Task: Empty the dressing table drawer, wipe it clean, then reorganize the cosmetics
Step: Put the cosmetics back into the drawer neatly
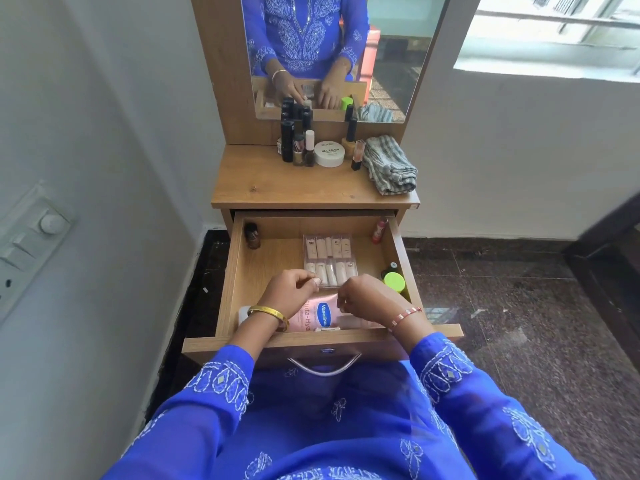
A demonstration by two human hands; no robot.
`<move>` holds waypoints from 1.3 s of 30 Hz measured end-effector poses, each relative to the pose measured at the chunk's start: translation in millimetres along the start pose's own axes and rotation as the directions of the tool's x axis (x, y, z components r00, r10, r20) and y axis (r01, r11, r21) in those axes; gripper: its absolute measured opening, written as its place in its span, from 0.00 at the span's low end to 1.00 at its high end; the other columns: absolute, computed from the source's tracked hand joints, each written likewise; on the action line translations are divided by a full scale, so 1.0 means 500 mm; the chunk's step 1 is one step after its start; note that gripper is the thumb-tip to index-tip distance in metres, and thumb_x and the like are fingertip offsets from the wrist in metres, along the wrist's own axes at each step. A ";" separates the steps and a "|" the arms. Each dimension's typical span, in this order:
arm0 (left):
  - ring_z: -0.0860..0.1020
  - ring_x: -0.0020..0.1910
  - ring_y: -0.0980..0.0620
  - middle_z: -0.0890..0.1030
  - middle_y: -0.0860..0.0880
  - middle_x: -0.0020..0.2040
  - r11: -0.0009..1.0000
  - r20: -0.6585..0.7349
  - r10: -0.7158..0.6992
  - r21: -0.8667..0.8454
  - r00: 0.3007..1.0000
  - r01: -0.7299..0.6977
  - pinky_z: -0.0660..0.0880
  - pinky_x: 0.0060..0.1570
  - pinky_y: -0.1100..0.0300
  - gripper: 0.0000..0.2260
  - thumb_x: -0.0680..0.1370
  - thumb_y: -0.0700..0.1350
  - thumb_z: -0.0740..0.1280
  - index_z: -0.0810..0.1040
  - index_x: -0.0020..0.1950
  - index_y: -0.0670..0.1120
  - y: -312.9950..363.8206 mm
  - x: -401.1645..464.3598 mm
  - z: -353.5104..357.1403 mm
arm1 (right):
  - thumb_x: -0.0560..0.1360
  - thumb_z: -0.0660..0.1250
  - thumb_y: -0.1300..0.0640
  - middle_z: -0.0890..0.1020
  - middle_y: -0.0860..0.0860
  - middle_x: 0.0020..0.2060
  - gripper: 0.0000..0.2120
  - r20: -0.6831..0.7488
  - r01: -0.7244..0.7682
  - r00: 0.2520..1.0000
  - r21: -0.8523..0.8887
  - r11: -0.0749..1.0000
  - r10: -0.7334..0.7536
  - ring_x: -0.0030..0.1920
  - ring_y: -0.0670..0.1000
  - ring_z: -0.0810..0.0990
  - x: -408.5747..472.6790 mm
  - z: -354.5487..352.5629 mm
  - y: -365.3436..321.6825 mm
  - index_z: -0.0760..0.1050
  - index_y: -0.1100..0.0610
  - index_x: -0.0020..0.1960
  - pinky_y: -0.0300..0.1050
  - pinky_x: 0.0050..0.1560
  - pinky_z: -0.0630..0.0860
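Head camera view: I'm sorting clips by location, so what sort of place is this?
Probably a bedroom or dressing corner at home: a wooden dressing table with a mirror, cosmetics bottles on top, and an open drawer of toiletries.

One cam only — worn on the person's head, looking forward and steeply down over the blue sleeves. It sits close above the open drawer, which fills the mid-frame, w/ the dressing table top just beyond. Wide-angle lens: walls bend outward at the edges, floor runs off to the right, window at top right. The mirror faces back at the cam, giving a second, front-on look at both hands — no other view to share with.
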State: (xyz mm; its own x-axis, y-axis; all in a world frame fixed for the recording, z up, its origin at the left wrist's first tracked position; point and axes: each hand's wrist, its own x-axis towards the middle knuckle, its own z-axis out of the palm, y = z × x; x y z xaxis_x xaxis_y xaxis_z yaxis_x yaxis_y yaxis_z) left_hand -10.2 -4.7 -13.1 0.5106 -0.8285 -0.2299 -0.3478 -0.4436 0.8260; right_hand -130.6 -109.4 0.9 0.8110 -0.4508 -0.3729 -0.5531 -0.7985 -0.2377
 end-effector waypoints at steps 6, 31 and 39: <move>0.79 0.43 0.53 0.81 0.50 0.40 0.953 -0.121 -0.024 -0.302 0.992 -0.013 0.76 0.42 0.67 0.08 0.78 0.39 0.62 0.80 0.51 0.43 0.019 0.005 -0.015 | 0.76 0.62 0.60 0.83 0.53 0.49 0.10 -0.146 0.079 0.985 -0.058 0.995 -0.087 0.49 0.53 0.81 0.019 -0.075 -0.021 0.80 0.56 0.52 0.44 0.52 0.76; 0.77 0.36 0.54 0.80 0.47 0.41 0.917 -0.386 -0.134 -0.398 0.913 -0.033 0.77 0.43 0.57 0.10 0.78 0.39 0.59 0.79 0.52 0.42 0.161 0.230 -0.184 | 0.73 0.59 0.67 0.75 0.59 0.62 0.20 -0.472 0.004 0.879 0.167 0.986 0.076 0.63 0.59 0.73 0.294 -0.353 -0.053 0.71 0.60 0.64 0.51 0.63 0.71; 0.79 0.42 0.50 0.81 0.46 0.43 0.932 -0.371 -0.109 -0.362 0.922 -0.035 0.77 0.50 0.53 0.09 0.77 0.39 0.61 0.81 0.49 0.44 0.154 0.235 -0.173 | 0.74 0.59 0.67 0.81 0.59 0.50 0.12 -0.571 0.012 0.803 0.301 0.954 0.170 0.53 0.60 0.78 0.285 -0.344 -0.039 0.75 0.62 0.55 0.49 0.51 0.76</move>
State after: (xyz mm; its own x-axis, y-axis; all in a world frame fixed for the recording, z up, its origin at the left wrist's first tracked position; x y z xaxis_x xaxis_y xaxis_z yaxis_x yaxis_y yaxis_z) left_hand 91.0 -106.7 68.1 0.8008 -0.5885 -0.1111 -0.0575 -0.2601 0.9639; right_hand 28.8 -226.7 106.8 0.6664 -0.7255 0.1719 -0.5749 -0.6467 -0.5013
